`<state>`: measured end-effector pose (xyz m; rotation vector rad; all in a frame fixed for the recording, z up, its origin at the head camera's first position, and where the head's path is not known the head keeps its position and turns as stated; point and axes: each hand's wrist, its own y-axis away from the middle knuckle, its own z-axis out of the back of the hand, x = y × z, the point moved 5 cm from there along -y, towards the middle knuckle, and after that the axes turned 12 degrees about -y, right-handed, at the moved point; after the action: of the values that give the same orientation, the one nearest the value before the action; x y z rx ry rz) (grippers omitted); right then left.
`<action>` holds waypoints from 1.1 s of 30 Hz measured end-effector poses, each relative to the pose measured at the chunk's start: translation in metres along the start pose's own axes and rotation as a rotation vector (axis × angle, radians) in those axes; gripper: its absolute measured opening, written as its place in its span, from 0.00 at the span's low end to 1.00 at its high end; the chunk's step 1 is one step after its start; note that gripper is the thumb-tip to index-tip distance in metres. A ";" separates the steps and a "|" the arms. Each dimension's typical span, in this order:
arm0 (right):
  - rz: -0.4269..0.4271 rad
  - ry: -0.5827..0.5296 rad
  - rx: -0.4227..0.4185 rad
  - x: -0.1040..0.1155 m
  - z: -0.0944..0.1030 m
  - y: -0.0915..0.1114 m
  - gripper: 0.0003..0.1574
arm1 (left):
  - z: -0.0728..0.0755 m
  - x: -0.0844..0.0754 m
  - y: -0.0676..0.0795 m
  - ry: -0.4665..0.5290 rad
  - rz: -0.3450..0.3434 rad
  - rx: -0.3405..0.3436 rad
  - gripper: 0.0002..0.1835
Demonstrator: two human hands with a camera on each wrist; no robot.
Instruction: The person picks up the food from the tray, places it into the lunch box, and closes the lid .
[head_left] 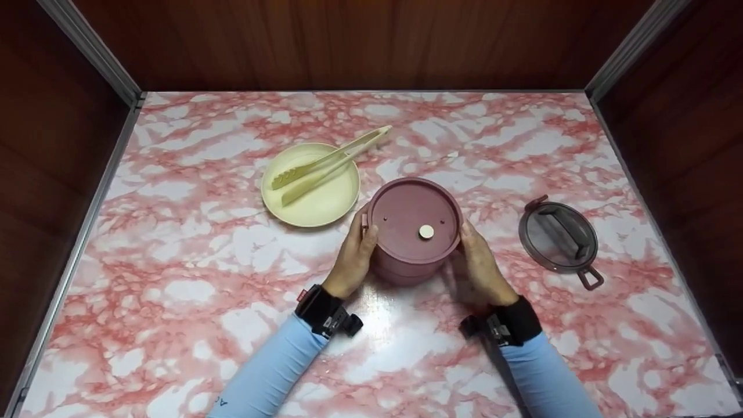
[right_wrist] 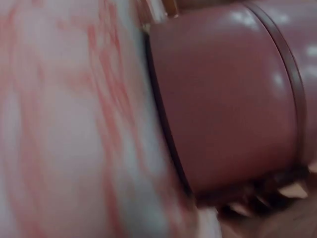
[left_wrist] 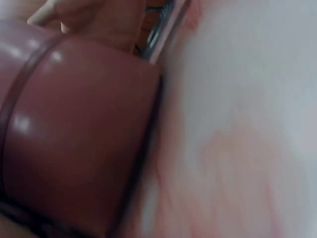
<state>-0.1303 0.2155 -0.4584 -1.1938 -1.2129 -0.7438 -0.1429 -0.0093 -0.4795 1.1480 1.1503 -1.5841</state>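
Observation:
A round maroon lidded canister (head_left: 415, 220) stands near the middle of the table, with a small cream knob off-centre on its flat lid. My left hand (head_left: 351, 255) grips its left side, the thumb by a side clasp. On the opposite side my right hand (head_left: 483, 264) holds it, with its fingers partly hidden behind the wall. In the left wrist view the canister's glossy body (left_wrist: 84, 129) fills the left half, crossed by a darker band. The right wrist view has the same body (right_wrist: 223, 104) close to the tabletop, with fingers by a dark clasp at the bottom edge.
A pale yellow plate (head_left: 334, 212) sits left of the canister, with yellow tongs (head_left: 342, 157) lying across it. To the right lies a dark see-through lid (head_left: 548, 238) with a bar handle and side loops. Wooden walls enclose the marbled table (head_left: 203, 261) at the back and sides.

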 end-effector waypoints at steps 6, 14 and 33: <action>-0.060 0.402 -0.123 0.036 0.055 -0.005 0.26 | 0.007 0.000 -0.006 -0.025 -0.072 0.152 0.73; -0.145 1.029 -0.239 0.059 0.146 0.007 0.29 | 0.018 -0.036 -0.003 -0.169 -0.034 0.267 0.71; -0.140 1.066 -0.321 0.060 0.168 -0.004 0.26 | 0.016 -0.013 -0.010 -0.173 -0.106 0.282 0.69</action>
<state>-0.1693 0.3838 -0.4133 -0.7440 -0.2825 -1.4665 -0.1531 -0.0211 -0.4626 1.1148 0.9073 -1.9342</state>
